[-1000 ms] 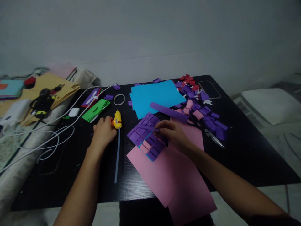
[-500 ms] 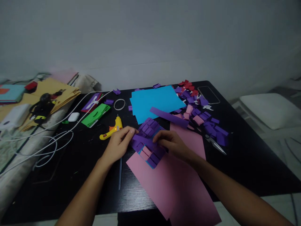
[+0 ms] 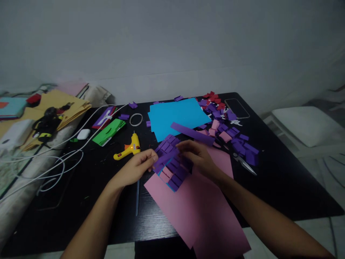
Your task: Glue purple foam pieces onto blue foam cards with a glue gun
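Note:
A short purple paper strip stretches between my two hands, over a woven paper piece of purple and pink blocks with blue edges. My left hand pinches the strip's left end between thumb and fingers. At the other end, my right hand has its fingers closed on the strip, their tips partly hidden. Beneath the woven piece lie pink paper sheets. A longer purple strip rests just beyond my right hand, partly across blue sheets.
A yellow glue gun lies left of the work, with white cables farther left. Scissors and piles of purple, pink and red paper pieces are on the right. A phone lies at the back right.
My right hand has moved slightly up and my left hand slightly down, so the short purple strip now slants upward to the right. The whole view has shifted a little.

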Tool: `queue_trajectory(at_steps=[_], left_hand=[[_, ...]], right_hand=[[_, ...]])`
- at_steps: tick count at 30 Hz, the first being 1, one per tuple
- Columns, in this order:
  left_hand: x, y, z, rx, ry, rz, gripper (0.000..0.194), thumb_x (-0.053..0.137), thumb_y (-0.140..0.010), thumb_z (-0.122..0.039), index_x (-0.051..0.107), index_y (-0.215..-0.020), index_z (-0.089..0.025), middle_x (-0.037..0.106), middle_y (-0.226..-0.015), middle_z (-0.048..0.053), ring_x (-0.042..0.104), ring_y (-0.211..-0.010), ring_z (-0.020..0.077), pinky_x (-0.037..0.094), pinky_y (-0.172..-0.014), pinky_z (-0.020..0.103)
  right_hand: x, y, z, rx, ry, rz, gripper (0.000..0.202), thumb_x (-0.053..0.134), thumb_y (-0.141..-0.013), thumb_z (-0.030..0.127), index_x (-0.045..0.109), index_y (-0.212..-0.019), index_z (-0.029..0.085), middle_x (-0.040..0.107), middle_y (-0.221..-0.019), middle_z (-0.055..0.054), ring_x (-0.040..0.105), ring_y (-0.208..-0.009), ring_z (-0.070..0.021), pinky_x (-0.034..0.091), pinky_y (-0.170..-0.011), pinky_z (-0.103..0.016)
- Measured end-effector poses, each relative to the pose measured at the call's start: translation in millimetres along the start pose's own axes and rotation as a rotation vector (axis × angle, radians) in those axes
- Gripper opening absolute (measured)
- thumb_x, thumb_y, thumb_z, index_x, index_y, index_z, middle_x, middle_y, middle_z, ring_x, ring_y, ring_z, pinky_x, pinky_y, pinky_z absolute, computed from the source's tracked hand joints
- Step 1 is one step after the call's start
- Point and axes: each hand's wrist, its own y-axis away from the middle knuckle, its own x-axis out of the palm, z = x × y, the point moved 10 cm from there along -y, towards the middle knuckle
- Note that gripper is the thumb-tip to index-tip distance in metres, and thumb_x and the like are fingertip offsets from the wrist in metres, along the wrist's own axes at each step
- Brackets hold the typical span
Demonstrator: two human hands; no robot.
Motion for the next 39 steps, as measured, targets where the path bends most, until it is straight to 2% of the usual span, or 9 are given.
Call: queue_trajectory(at_steps=[3, 6, 8, 15, 24, 28, 32, 35, 39], left_hand=[[-20.3, -3.4, 4.0, 0.027, -0.012, -0.214, 0.037, 0.063, -0.094, -0.054, 0.060, -0.077, -0.022, 0.056, -0.074, 0.000, 0.050, -0.070, 0.0172, 0.043, -0.068, 0.029], [-33.0, -4.1, 12.3, 0.011, 0.015, -0.380, 0.038, 0.065, -0.092, -0.057, 0.058, -0.076, -0.023, 0.059, -0.078, 0.000, 0.049, -0.074, 0.0189, 0.042, -0.069, 0.030], [-33.1, -5.2, 16.4, 0.001, 0.044, -0.418, 0.038, 0.066, -0.091, -0.058, 0.059, -0.077, -0.023, 0.066, -0.086, 0.003, 0.055, -0.082, 0.0212, 0.045, -0.076, 0.031], [-28.4, -7.0, 22.7, -0.020, 0.111, -0.422, 0.043, 0.070, -0.088, -0.064, 0.062, -0.083, -0.022, 0.075, -0.110, 0.007, 0.064, -0.109, 0.0273, 0.046, -0.099, 0.036], [-27.9, -8.5, 33.0, -0.070, 0.155, -0.413, 0.039, 0.071, -0.085, -0.058, 0.058, -0.074, -0.022, 0.064, -0.080, 0.001, 0.059, -0.081, 0.0208, 0.046, -0.077, 0.032], [-22.7, -8.8, 41.8, -0.139, 0.314, -0.404, 0.041, 0.079, -0.078, -0.058, 0.063, -0.080, -0.020, 0.070, -0.088, 0.004, 0.066, -0.091, 0.0223, 0.051, -0.079, 0.031], [-15.3, -7.6, 46.9, -0.221, 0.527, -0.379, 0.031, 0.082, -0.081, -0.044, 0.067, -0.084, -0.017, 0.078, -0.108, 0.011, 0.074, -0.097, 0.0215, 0.054, -0.079, 0.029], [-13.6, -5.2, 49.0, -0.279, 0.653, -0.397, 0.016, 0.077, -0.088, -0.030, 0.069, -0.086, -0.016, 0.080, -0.114, 0.015, 0.076, -0.096, 0.0211, 0.056, -0.078, 0.029], [-10.0, -3.7, 48.9, -0.331, 0.735, -0.391, 0.010, 0.070, -0.094, -0.021, 0.071, -0.086, -0.014, 0.082, -0.109, 0.017, 0.078, -0.092, 0.0209, 0.058, -0.078, 0.030]], right_hand=[[-9.9, -1.1, 15.1, -0.218, 0.332, -0.099, 0.030, 0.057, -0.093, 0.017, 0.077, -0.113, 0.025, 0.079, -0.121, -0.010, 0.073, -0.115, -0.0276, 0.056, -0.104, -0.047], [-0.9, 0.6, 23.4, -0.383, 0.588, -0.061, 0.034, 0.053, -0.100, 0.018, 0.076, -0.125, 0.022, 0.072, -0.140, -0.014, 0.064, -0.136, -0.0303, 0.048, -0.118, -0.053], [6.0, 0.4, 20.4, -0.404, 0.698, -0.015, 0.038, 0.051, -0.103, 0.019, 0.072, -0.134, 0.020, 0.069, -0.146, -0.016, 0.059, -0.143, -0.0311, 0.046, -0.121, -0.055], [14.8, -0.1, 9.7, -0.387, 0.881, 0.025, 0.033, 0.052, -0.105, 0.020, 0.078, -0.126, 0.019, 0.077, -0.133, -0.016, 0.065, -0.135, -0.0340, 0.049, -0.116, -0.057], [21.5, 0.6, 4.1, -0.370, 0.916, 0.091, 0.030, 0.055, -0.105, 0.023, 0.081, -0.120, 0.019, 0.078, -0.129, -0.016, 0.065, -0.129, -0.0351, 0.048, -0.113, -0.058], [25.6, 0.8, 9.2, -0.387, 0.920, 0.097, 0.030, 0.051, -0.107, 0.022, 0.081, -0.110, 0.019, 0.080, -0.121, -0.016, 0.065, -0.117, -0.0337, 0.051, -0.106, -0.055], [27.5, -8.3, 8.3, -0.315, 0.995, 0.111, 0.027, 0.052, -0.106, 0.020, 0.077, -0.097, 0.017, 0.078, -0.104, -0.018, 0.067, -0.104, -0.0323, 0.052, -0.095, -0.047], [24.1, -23.2, 6.3, -0.217, 1.062, 0.098, 0.018, 0.056, -0.105, 0.019, 0.074, -0.106, 0.014, 0.077, -0.101, -0.018, 0.069, -0.100, -0.0324, 0.050, -0.089, -0.043], [26.9, -43.1, 4.7, -0.185, 1.061, 0.155, 0.028, 0.057, -0.105, 0.016, 0.070, -0.130, 0.015, 0.078, -0.115, -0.016, 0.070, -0.106, -0.0309, 0.049, -0.092, -0.041]])
